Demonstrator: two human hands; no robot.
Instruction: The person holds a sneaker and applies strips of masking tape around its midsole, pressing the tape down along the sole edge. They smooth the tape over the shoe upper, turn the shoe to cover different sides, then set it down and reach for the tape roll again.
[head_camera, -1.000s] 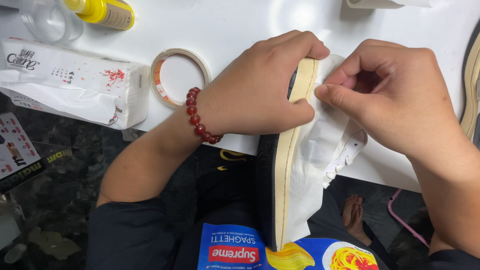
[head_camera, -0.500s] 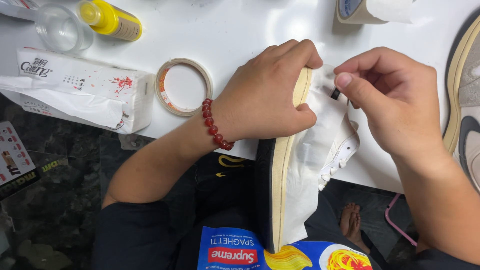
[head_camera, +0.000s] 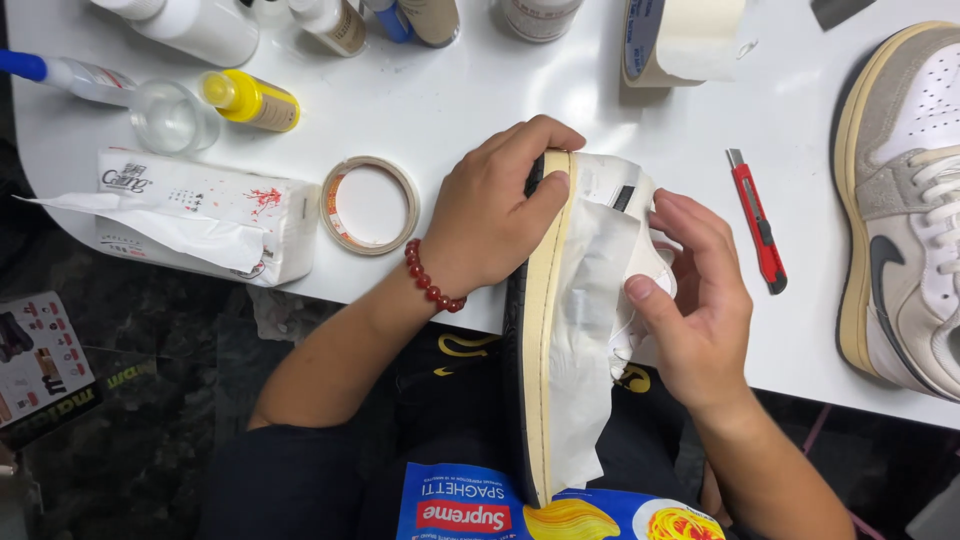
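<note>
Fingers of the left hand (head_camera: 495, 225) clamp the sneaker (head_camera: 560, 330) by its cream sole edge, so keep that firm. Right hand (head_camera: 700, 310), fingers loosely curled, presses white masking tape (head_camera: 590, 300) onto its upper; I'd smooth outward. Red box cutter (head_camera: 757, 218) lies just beyond.

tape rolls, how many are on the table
2: a small tape roll lies flat beside the left hand, and a wide tape roll stands at the table's far edge. Others may be out of frame.
</note>
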